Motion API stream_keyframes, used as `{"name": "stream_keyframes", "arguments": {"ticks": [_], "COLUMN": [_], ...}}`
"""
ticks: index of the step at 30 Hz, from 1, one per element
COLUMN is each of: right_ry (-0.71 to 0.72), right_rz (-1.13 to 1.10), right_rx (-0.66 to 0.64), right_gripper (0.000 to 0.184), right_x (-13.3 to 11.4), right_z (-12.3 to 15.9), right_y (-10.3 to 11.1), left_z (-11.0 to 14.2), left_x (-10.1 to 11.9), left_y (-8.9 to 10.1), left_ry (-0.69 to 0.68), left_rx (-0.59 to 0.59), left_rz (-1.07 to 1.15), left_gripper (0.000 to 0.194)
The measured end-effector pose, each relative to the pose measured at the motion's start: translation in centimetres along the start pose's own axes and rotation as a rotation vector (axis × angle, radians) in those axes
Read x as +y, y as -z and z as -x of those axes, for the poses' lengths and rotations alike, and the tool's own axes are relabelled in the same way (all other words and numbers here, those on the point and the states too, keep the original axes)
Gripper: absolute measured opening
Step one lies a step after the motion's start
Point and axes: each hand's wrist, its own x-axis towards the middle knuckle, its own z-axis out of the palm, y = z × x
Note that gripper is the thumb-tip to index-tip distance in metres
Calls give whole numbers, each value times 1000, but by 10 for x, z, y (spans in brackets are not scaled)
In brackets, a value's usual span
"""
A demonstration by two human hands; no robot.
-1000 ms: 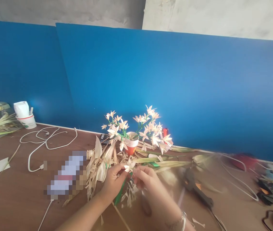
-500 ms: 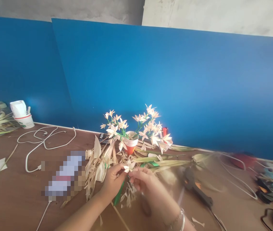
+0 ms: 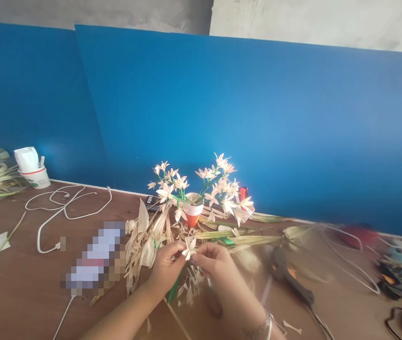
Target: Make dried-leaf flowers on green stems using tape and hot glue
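paper cup (image 3: 37,179) with green print too small to read, left hand (image 3: 167,268), grip pinching a small cream flower (image 3: 188,249), petals pointed and splayed, between both hands before a red-and-white cup (image 3: 191,219), right hand (image 3: 217,265), grip pinching the flower's other side

Creamy-white flower (image 3: 188,249), white-and-red cup (image 3: 193,216), plain blue panel (image 3: 222,108), brown table (image 3: 27,293)

The left hand (image 3: 167,268) and right hand (image 3: 217,265) held a flower (image 3: 188,250) between them. Beyond, blossoms (image 3: 165,191) rose from a cup (image 3: 192,217) amid dry leaves (image 3: 144,218); a glue gun (image 3: 293,282) lay on the surface (image 3: 6,300) to the right.
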Motion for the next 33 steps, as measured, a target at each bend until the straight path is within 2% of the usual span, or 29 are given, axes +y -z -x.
{"name": "stream_keyframes", "arguments": {"ticks": [4, 9, 11, 15, 18, 21, 24, 28, 33], "right_ry": [-33, 1, -53, -226, -329, -341, -286, -162, -113], "right_rz": [-71, -97, -101, -238, -402, -461, -395, -142, 35], "right_rx": [-31, -6, -52, -246, -242, -218, -192, -161, -74], "right_gripper": [22, 25, 26, 36, 30, 21, 19, 23, 25], "right_x": [-1, 1, 4, 16, 22, 20, 16, 7, -8], "right_z": [-1, -1, -1, 0, 1, 3, 3, 5, 11], "right_y": [-1, -2, -3, -7, -10, -11, -11, -10, -9], "left_z": [2, 2, 2, 1, 2, 2, 2, 1, 1], "left_x": [1, -2, -1, 1, 0, -1, 0, 1, -2], "left_y": [1, 2, 2, 2, 3, 2, 0, 0, 0], "left_ry": [-38, -59, -70, -133, -143, -126, -117, -95, -50], "left_rx": [-13, -18, -2, 30, 30, -9, -31, -52, -58], "left_rz": [-25, -45, -54, -65, -63, -35, 9, 17, -15], "left_gripper": [18, 21, 20, 18, 16, 17, 18, 17, 16]}}
